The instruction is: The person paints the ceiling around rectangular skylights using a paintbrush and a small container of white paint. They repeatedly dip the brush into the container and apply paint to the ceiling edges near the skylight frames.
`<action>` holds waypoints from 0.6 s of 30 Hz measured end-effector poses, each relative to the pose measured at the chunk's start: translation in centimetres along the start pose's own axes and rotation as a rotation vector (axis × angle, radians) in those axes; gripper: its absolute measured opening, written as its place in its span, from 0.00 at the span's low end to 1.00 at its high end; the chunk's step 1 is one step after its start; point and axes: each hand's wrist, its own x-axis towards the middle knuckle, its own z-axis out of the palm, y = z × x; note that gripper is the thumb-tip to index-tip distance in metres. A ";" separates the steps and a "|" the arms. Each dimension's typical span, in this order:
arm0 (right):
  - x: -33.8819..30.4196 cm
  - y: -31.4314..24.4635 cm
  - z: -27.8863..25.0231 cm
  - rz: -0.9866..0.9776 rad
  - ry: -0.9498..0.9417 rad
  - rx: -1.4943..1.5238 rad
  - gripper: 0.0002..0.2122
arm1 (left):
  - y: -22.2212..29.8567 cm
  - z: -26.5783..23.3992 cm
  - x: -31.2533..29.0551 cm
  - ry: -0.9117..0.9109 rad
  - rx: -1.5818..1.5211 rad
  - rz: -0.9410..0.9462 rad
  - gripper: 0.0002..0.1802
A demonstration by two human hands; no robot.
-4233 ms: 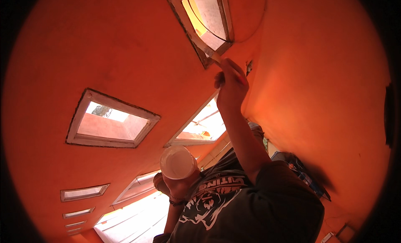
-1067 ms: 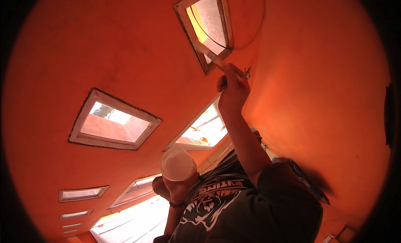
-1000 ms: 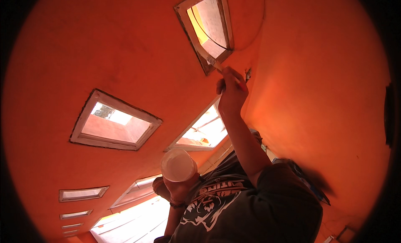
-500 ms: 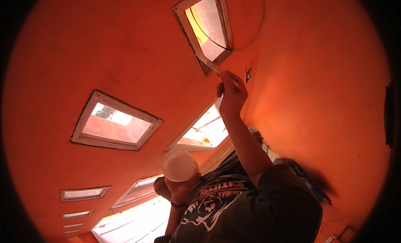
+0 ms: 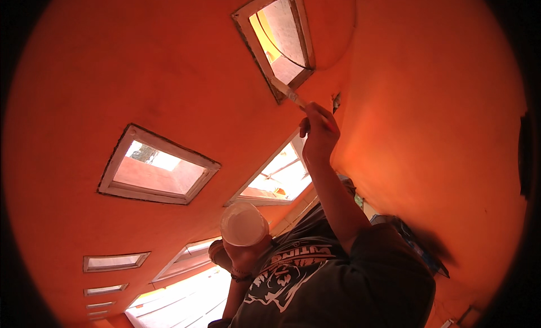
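My right hand (image 5: 321,133) is raised and closed around the handle of a paintbrush (image 5: 291,96). Its pale bristles lie against the lower corner of a white-painted window frame (image 5: 255,46), whose edges look dark and rough. Lower and to the left, my left hand (image 5: 243,256) grips a whitish plastic cup (image 5: 244,224) from beneath. The cup's round mouth shows something pale inside; whether it is paint I cannot tell.
An orange wall (image 5: 169,63) surrounds the frame, meeting another orange wall (image 5: 428,114) on the right. A second small window (image 5: 203,181) sits left, with several smaller ones below. A damaged patch (image 5: 336,102) is beside my right hand.
My right hand and the paintbrush have shifted slightly right and down, the bristles staying at the frame's lower corner. My left hand holds the cup in nearly the same place.
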 end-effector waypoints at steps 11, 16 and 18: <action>0.1 0.6 -0.6 0.000 0.023 -0.040 0.09 | 1.2 0.3 0.3 0.083 -0.285 -0.057 0.32; 0.0 -1.1 0.5 -0.090 -0.057 0.053 0.08 | 0.7 -0.1 0.1 0.012 -0.182 -0.143 0.32; -0.2 -1.0 1.2 -0.032 -0.057 0.034 0.08 | 1.0 0.0 0.2 0.041 -0.199 -0.174 0.33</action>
